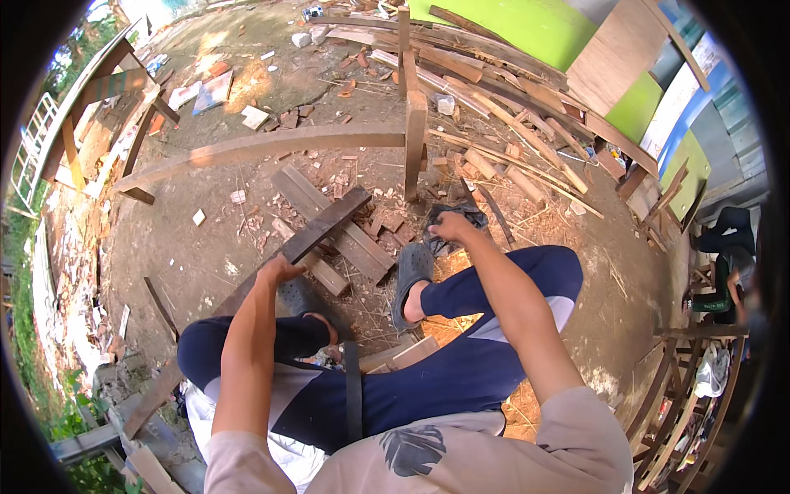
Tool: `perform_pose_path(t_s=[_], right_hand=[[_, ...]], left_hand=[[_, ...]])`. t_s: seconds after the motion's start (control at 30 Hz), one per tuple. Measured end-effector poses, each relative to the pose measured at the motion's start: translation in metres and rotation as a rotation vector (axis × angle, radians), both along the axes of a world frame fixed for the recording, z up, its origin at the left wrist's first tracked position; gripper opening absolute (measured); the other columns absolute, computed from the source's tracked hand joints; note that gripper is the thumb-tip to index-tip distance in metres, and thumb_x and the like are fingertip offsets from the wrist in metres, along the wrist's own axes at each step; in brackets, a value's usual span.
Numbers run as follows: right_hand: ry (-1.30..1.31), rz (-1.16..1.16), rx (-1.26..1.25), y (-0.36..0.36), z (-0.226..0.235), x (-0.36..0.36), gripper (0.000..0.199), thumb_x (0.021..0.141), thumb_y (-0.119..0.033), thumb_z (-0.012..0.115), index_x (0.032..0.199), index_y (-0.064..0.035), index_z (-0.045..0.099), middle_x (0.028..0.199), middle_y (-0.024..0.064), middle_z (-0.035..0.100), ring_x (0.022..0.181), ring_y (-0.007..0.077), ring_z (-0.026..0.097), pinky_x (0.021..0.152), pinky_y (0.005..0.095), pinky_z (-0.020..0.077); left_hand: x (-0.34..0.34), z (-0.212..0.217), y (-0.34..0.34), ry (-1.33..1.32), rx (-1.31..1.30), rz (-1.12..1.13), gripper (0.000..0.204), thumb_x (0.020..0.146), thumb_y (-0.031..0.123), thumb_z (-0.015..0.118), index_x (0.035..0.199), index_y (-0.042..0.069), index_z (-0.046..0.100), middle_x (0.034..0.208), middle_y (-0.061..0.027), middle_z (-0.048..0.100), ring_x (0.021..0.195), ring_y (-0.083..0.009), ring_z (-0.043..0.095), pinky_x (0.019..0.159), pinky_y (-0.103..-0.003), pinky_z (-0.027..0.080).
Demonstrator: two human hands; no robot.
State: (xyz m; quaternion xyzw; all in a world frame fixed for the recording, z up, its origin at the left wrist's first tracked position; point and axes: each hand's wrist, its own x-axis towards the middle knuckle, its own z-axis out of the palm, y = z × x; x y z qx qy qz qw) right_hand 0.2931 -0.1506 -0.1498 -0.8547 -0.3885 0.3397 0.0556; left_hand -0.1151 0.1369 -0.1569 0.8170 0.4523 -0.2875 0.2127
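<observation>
My left hand [282, 267] is closed on a long dark wooden board [325, 222], which slants from the far middle down past my left knee. Beyond my right shoe, my right hand [448, 229] reaches down with curled fingers to a black crumpled plastic bag [471, 216] on the ground. Its fingertips meet the bag's near left side. Under the held board, shorter wooden planks [354, 247] lie crosswise between my feet and the bench. A dark flat strip [353, 391] lies across my lap.
A long wooden beam [271, 146] joined to an upright post [414, 144] stands ahead. Lumber [494, 82] is piled at the far right, with green panels [527, 29] behind. Wood chips and brick scraps litter the ground. Another person [728, 272] is at the right edge, near a wooden rack [683, 412].
</observation>
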Motion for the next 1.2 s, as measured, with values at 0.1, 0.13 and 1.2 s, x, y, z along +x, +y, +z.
perform_pose_path(t_s=[0.1,0.13,1.2], right_hand=[[-0.058,-0.104,-0.035,-0.051,-0.018,0.022,0.067,0.085,-0.051,0.067,0.126,0.0026,0.064,0.128,0.0276,0.063,0.120,0.0413,0.060,0.102,0.0438,0.0478],[-0.085,-0.078,-0.060,-0.067,-0.021,0.023,0.067,0.085,-0.050,0.067,0.125,0.0027,0.064,0.128,0.0278,0.063,0.119,0.0414,0.060,0.102,0.0439,0.0479],[-0.149,-0.689,-0.748,-0.176,-0.215,0.033,0.041,0.085,-0.029,0.069,0.110,0.0034,0.070,0.121,0.0245,0.065,0.111,0.0376,0.064,0.088,0.0467,0.0546]], left_hand=[[0.012,-0.020,0.005,0.001,-0.008,-0.041,0.086,0.083,0.063,0.067,0.139,0.000,0.051,0.134,-0.0216,0.062,0.125,-0.0359,0.060,0.103,-0.045,0.048],[0.023,-0.014,-0.005,0.020,0.019,-0.046,0.085,0.083,0.063,0.067,0.139,0.001,0.051,0.134,-0.0211,0.062,0.125,-0.0355,0.060,0.103,-0.045,0.048],[0.100,-0.082,0.049,-0.145,-0.227,0.229,0.100,0.066,0.080,0.072,0.117,-0.006,0.068,0.115,-0.0290,0.069,0.114,-0.0408,0.065,0.098,-0.047,0.049]])
